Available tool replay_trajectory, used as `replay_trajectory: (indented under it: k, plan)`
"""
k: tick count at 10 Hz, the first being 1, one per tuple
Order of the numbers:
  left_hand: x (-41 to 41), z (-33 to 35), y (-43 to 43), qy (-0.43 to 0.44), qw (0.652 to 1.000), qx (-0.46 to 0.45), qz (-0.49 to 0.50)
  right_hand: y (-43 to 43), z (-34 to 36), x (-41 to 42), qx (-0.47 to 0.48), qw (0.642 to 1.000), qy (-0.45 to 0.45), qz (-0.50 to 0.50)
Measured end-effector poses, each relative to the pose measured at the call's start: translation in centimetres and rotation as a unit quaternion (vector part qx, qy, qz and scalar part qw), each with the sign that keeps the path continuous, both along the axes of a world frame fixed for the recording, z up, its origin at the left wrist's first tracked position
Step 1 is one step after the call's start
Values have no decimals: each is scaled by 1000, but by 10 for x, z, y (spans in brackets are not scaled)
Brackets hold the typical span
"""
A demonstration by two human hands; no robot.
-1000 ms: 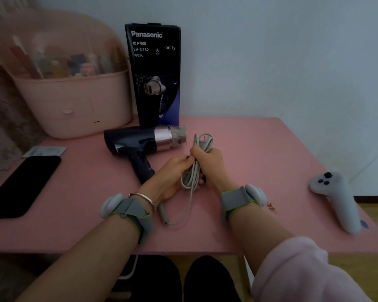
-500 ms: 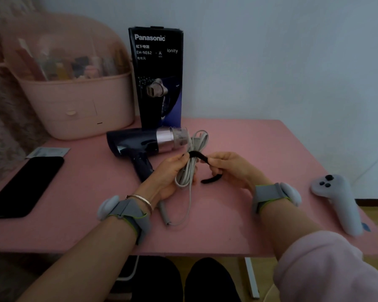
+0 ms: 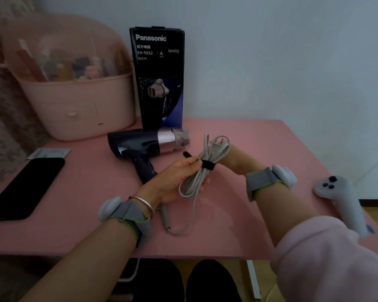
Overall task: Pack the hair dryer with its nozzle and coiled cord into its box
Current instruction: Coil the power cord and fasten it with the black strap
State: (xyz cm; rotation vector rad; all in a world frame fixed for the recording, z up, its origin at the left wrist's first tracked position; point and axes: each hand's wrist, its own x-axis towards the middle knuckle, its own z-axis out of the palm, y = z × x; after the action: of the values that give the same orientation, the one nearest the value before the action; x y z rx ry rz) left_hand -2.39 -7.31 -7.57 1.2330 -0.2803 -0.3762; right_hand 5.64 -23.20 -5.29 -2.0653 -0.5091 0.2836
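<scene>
From the head view, the left hand [image 3: 175,177] pinches the limp grey coiled cord [image 3: 202,168] at its black strap [image 3: 208,165], the right hand [image 3: 238,160] closed behind, above the worktop [image 3: 260,149]; the heavier, rigid hair dryer [image 3: 144,142] lies by its upright box [image 3: 159,77].

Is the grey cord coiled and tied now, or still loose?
Coiled and tied: a black strap wraps the cord loops, held in the left hand. One stretch trails loose to the hair dryer.

Pink table [image 3: 260,136], dryer [image 3: 140,142], phone [image 3: 24,186], box [image 3: 159,79]
</scene>
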Motion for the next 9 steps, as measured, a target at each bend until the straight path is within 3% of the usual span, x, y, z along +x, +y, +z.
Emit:
replay_trajectory:
  k: [2,3,4,5,7,8,9]
  plan:
    - [1,-6,-7,2,1000,5,13,-5,11,1,10,995,61,82]
    - [0,-10,-8,-10,999,29,13,-8,10,15,62,979,193,34]
    - [0,-8,-8,-10,999,35,10,-3,11,15,41,974,214,68]
    - [0,-9,-8,-6,999,31,12,-6,11,10,82,953,270,113]
    - [1,-11,-9,-4,998,48,27,-7,3,1,62,964,233,116]
    - [2,-12,-9,-5,998,57,32,-14,2,4,71,959,248,115]
    - [2,-11,-10,-10,998,62,32,-20,-2,0,141,941,303,50]
